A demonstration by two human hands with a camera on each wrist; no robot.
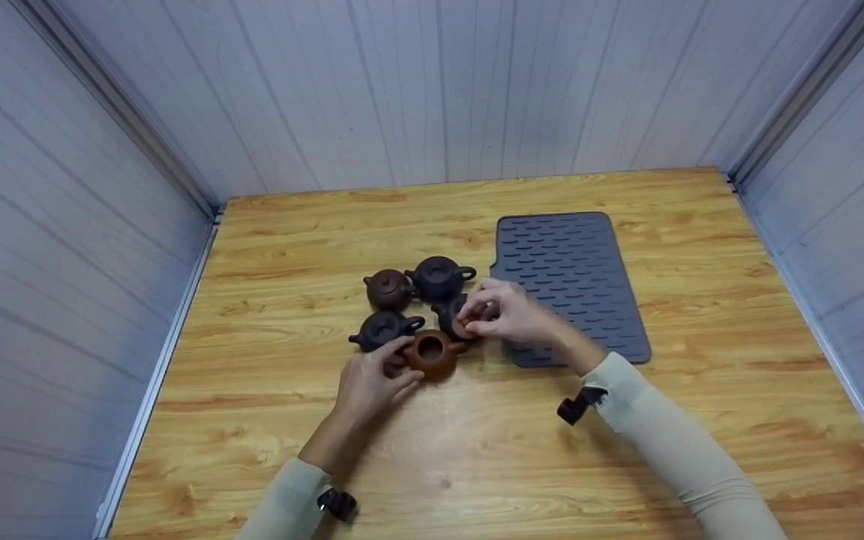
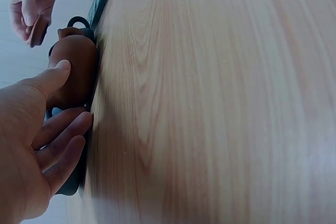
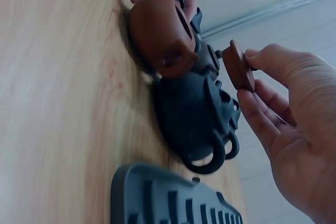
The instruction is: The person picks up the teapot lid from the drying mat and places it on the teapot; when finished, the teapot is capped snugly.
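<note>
An orange-brown teapot (image 1: 436, 366) stands on the wooden table with its round mouth uncovered and its spout towards the right. My left hand (image 1: 369, 384) holds it from the left, thumb on the near side of the body and fingers at the handle end. Above and to the right of it, my right hand (image 1: 511, 313) pinches the teapot's lid (image 3: 239, 66) between thumb and fingers. The lid is tilted on edge in the right wrist view, off the pot. A dark teapot (image 3: 189, 108) stands just beyond the spout, partly hidden under the right hand in the head view.
Behind the brown pot stand a small dark-brown teapot (image 1: 388, 289) and a black teapot (image 1: 438, 277). Another black teapot (image 1: 384, 328) is close by the left fingers. A grey ridged mat (image 1: 574, 277) lies to the right, under the right forearm. Panel walls enclose the table.
</note>
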